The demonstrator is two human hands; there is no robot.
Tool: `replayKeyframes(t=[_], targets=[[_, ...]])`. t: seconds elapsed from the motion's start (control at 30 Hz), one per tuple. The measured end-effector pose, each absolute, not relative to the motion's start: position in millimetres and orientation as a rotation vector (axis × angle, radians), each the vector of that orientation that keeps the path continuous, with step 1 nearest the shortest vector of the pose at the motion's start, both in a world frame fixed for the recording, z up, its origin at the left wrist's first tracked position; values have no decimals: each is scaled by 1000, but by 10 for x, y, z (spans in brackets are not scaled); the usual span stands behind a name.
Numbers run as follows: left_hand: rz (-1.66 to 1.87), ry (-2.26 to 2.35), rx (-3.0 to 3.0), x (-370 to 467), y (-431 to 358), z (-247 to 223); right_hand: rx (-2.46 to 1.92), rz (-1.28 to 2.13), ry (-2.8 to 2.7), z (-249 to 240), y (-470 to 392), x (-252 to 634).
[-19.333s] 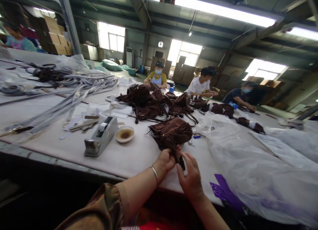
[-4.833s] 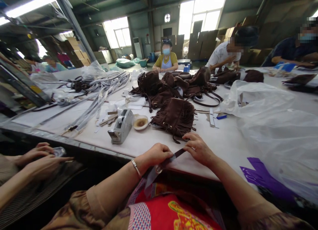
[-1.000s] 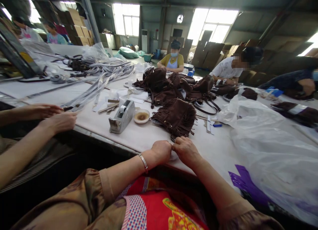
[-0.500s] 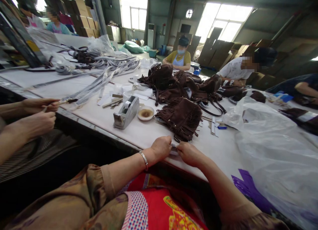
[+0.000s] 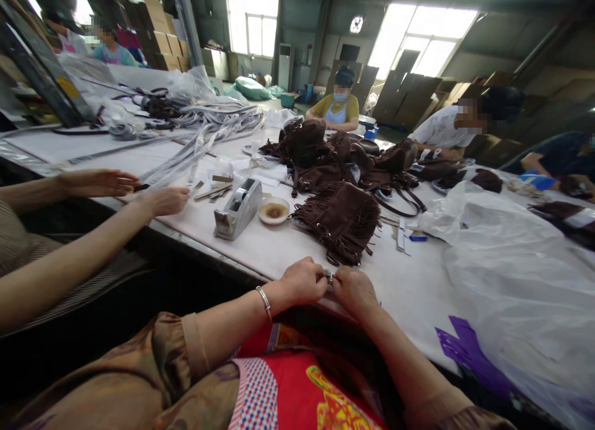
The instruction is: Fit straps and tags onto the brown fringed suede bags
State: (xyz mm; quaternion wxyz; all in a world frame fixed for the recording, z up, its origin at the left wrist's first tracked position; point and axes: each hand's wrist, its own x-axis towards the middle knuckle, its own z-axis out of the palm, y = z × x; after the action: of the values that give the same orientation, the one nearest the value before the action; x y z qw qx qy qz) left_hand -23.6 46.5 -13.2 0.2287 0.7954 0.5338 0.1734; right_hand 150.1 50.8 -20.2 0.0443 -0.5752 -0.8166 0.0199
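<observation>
At the near table edge, my left hand and my right hand are closed with their fingertips almost meeting. A small, shiny grey piece shows between the fingers; both hands pinch it, and its kind is too small to make out. Just beyond them lies a dark brown fringed bag, apart from the hands. To its left stand a small white dish with brownish contents and a grey tape dispenser.
A heap of brown bags fills the table's middle. Clear plastic spreads at right, with a purple strip by the edge. At left, a co-worker's hands are near plastic-wrapped straps. Other people work across the table.
My hands have shifted slightly, and the grey piece between them now shows a shinier part. The co-worker's hands at left have moved; one reaches farther right over the table.
</observation>
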Motion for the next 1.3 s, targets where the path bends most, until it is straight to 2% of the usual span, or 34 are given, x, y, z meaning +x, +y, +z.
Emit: replayKeyframes(t=[0.13,0.3,0.4,0.73,0.93,1.3], targets=[[359,1490,2098,-129,481,-88,-1761,86,-2400,-275,468,1518],[288,1637,2055,59,536,-128,-1662,404,-2221,-323,419,1580],[267,1724,2008,161,576,-147,-1623,477,-2159,-355,376,1607],[236,1903,1935,293,710,-350,-1312,439,-2203,-561,241,1741],[229,1954,2050,318,705,-324,-1214,296,-2258,-566,150,1923],[37,1351,2624,207,628,-26,-1257,-63,-2373,-359,266,2152]])
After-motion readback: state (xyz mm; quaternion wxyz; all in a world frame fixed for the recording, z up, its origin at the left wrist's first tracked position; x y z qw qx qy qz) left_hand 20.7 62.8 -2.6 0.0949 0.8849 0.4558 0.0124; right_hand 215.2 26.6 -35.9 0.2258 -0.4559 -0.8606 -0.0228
